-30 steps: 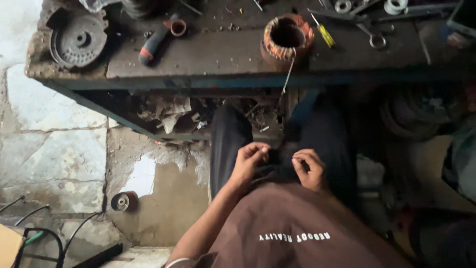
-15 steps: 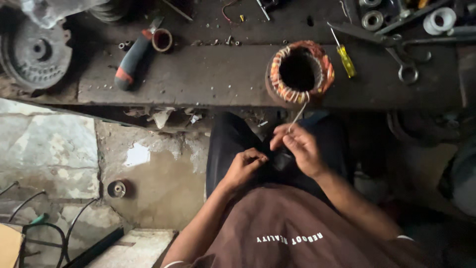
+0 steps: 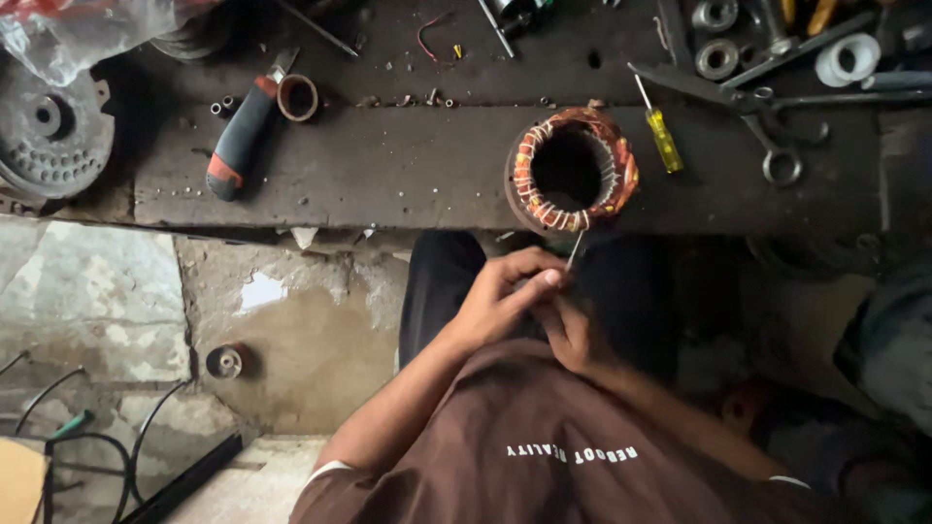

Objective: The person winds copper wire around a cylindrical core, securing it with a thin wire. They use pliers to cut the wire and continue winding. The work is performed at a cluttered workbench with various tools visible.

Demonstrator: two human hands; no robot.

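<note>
1. The left hand (image 3: 500,296) pinches a thin pale wire (image 3: 575,249) between thumb and fingertips, its grip closed on the wire's near end.
2. The wire is short and straight. Its long axis runs from the fingertips up and slightly right, pointing away from the person toward the stator (image 3: 573,167).
3. The wire's far end meets the near rim of the stator's copper winding.
4. The right hand (image 3: 573,335) lies just beneath and near the left, touching it. Its fingers are curled, but what they hold cannot be told.
5. The stator stands at the near edge of the dark table (image 3: 408,175), its bore facing up, just beyond the hands.
6. A yellow screwdriver (image 3: 660,131) lies just right of the stator, its tip pointing far and left.
7. Scissors (image 3: 748,102) lie further right.
8. A red-and-black handled tool (image 3: 238,136) lies well to the left on the table.
</note>
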